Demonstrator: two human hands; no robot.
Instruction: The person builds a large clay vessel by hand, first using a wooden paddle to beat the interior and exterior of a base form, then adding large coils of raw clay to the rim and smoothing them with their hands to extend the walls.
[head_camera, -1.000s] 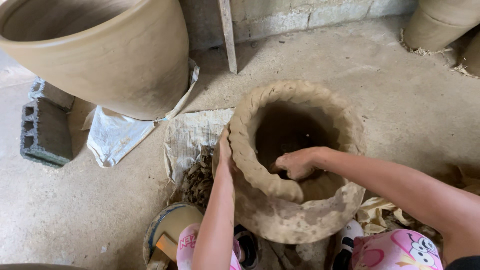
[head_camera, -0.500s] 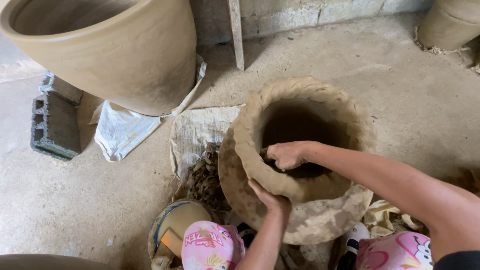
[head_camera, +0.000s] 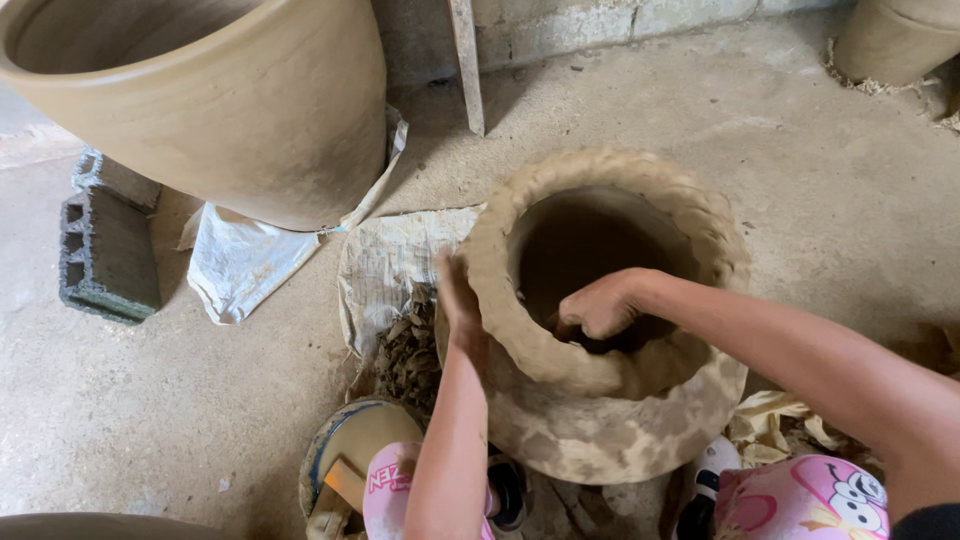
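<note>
The wet clay pot (head_camera: 600, 330) stands upright on the floor before my knees, its long axis vertical and its mouth open upward. My left hand (head_camera: 458, 300) lies flat and open against its outer wall on the left. My right hand (head_camera: 600, 303) is inside the mouth, fingers curled against the inner rim; I cannot tell if it holds clay. Inside, the pot is dark. A big smooth pot (head_camera: 220, 100) stands at the upper left, beside a concrete block (head_camera: 105, 250).

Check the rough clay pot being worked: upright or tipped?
Upright: the rough clay pot has its mouth facing up, the right hand inside the rim and the left hand on the outer wall.
</note>
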